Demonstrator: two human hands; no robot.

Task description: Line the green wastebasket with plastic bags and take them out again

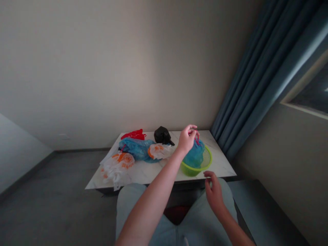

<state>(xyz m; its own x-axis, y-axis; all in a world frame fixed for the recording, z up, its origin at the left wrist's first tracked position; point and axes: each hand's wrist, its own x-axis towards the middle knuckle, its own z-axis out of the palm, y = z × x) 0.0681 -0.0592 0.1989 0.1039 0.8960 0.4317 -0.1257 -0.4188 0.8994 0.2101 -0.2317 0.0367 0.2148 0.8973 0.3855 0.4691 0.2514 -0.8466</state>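
Observation:
My left hand pinches the red drawstring of a blue plastic bag. The bag sits bunched inside a light green plastic basket at the right of the low table. My right hand hovers over my right thigh, just in front of the basket, its fingers loosely curved and apart with nothing visible in them. Left of the basket lies a white bag with orange print. Behind it sits a knotted black plastic bag.
The marble-patterned table also bears a larger blue bag, a red bag and a crumpled white-and-orange bag at the left. A wall stands behind. A blue curtain hangs at the right, above a dark bench.

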